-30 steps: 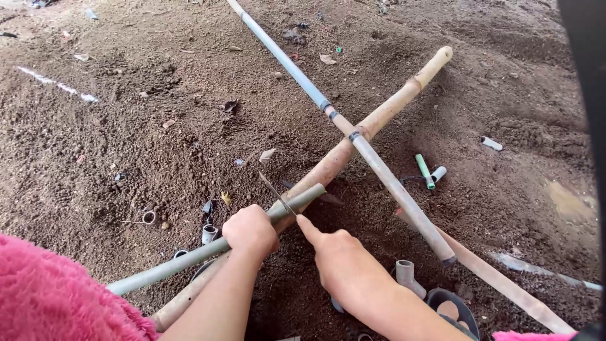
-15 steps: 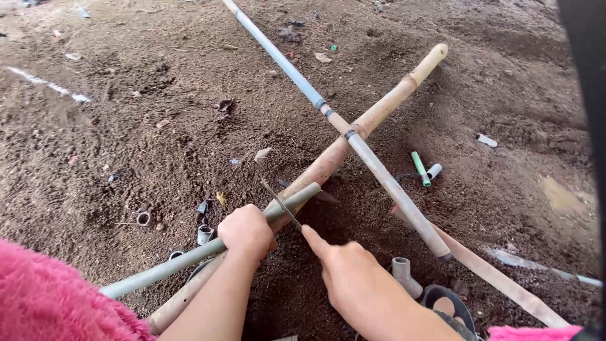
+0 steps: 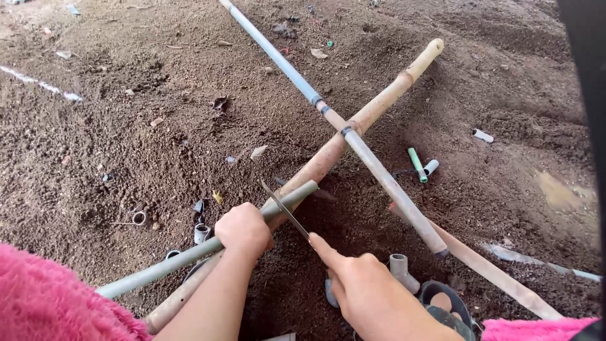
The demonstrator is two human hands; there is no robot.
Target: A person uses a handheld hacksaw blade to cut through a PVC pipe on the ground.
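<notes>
Left hand [image 3: 243,228] is clenched round the grey pipe [image 3: 189,256] lying across the bamboo pole [image 3: 353,129]; right hand [image 3: 369,293] grasps a hacksaw blade [image 3: 284,208]. Risk: blade skids toward the left knuckles.

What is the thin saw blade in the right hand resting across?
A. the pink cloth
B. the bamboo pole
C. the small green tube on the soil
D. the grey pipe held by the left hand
D: the saw blade in the right hand lies across the grey pipe near its end, just beyond the left hand gripping it.
</notes>
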